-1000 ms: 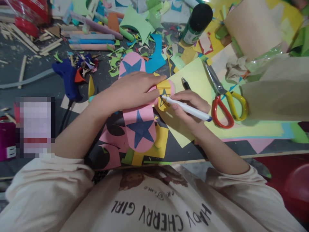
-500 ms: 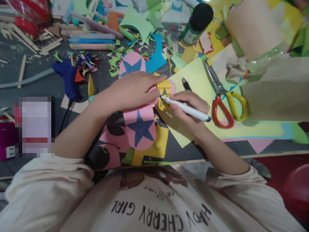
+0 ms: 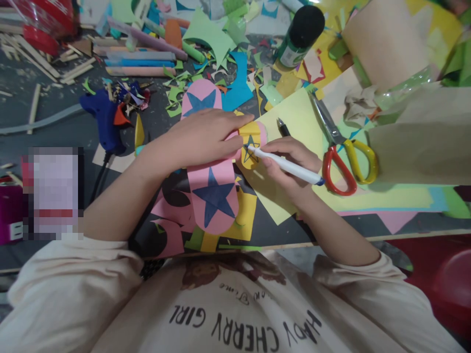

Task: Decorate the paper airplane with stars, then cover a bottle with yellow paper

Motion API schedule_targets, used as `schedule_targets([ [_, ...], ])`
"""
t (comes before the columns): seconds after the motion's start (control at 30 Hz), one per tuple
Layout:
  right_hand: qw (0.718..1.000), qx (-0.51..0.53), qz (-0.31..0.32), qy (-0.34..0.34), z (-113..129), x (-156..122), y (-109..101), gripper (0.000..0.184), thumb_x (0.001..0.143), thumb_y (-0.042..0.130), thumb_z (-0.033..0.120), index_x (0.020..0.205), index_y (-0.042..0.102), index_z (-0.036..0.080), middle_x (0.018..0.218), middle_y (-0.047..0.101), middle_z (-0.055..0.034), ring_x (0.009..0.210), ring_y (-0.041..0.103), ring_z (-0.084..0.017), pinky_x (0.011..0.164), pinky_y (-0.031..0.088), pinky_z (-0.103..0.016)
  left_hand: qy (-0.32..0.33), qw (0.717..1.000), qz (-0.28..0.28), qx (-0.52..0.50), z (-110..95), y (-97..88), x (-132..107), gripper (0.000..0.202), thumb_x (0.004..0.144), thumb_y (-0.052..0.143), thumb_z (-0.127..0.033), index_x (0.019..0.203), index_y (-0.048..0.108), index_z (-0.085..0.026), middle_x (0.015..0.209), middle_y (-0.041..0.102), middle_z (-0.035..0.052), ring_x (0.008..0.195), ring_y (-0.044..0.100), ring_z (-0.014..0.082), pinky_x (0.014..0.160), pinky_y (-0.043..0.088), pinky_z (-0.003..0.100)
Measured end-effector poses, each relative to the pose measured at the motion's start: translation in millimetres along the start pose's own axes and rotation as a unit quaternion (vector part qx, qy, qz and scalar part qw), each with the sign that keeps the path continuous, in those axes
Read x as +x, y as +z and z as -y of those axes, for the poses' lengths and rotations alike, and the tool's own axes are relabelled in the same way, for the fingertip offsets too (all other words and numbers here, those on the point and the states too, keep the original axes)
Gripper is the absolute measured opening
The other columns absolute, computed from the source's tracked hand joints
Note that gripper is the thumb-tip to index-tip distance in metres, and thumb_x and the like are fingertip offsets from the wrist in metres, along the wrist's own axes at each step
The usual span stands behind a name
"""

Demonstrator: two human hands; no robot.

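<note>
My left hand lies across a pink paper craft piece, its fingers stretched out over it and its palm hiding the middle. Above and below the hand show the round-ended pink paper strip's two ends, each with a dark blue star. Beside my left thumb is a small yellow paper piece with a star outline drawn on it. My right hand is closed round a white marker, tilted, its tip at the star's left side. Yellow paper lies under my right hand.
Scissors with red and yellow handles lie right of my right hand, near a black pen. A blue glue gun is at left. Markers, paper scraps and a black-capped bottle lie farther back.
The marker's tip has shifted slightly on the yellow piece, its back end a little to the right. The pink strip's near end sits slightly lower. My left hand has stayed in place.
</note>
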State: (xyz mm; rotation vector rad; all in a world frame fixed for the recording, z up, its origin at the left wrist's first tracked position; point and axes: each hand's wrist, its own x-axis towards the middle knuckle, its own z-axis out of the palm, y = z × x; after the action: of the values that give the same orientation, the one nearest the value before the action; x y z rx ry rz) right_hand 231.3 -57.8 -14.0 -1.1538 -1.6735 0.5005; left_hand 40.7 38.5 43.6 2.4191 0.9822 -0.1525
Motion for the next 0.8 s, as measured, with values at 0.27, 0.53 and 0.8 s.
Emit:
schedule_targets([
  [0.27,0.999,0.000,-0.017,-0.027,0.5,1.5,0.2,0.010,0.091,0.067,0.030,0.091,0.074,0.023,0.083,0.078,-0.0030,0.070,0.072,-0.016,0.063,0.059,-0.029,-0.004,1.000,0.014,0.011,-2.2,-1.5,1.2,0.064,0.095,0.026,-0.041,0.153,0.045,-0.021,0.152,0.056,0.0075,0.139,0.053,0.0329,0.117,0.040,0.049],
  [0.53,0.999,0.003,-0.032,0.003,-0.2,-0.4,1.9,0.017,0.092,0.066,0.039,0.089,0.074,0.024,0.082,0.076,-0.0031,0.069,0.070,-0.016,0.062,0.059,-0.030,-0.006,1.000,0.003,0.000,-1.3,-1.4,-0.6,0.061,0.095,0.028,-0.042,0.151,0.046,-0.030,0.150,0.058,0.0017,0.140,0.052,0.0323,0.117,0.041,0.048],
  [0.8,1.000,0.010,-0.009,-0.006,1.7,0.3,0.6,0.014,0.093,0.064,0.033,0.089,0.073,0.023,0.082,0.077,-0.0028,0.069,0.071,-0.015,0.062,0.059,-0.028,-0.006,1.000,0.004,-0.002,-1.2,-1.2,-0.5,0.062,0.094,0.029,-0.042,0.153,0.045,-0.029,0.154,0.055,0.0018,0.142,0.050,0.0329,0.119,0.039,0.049],
])
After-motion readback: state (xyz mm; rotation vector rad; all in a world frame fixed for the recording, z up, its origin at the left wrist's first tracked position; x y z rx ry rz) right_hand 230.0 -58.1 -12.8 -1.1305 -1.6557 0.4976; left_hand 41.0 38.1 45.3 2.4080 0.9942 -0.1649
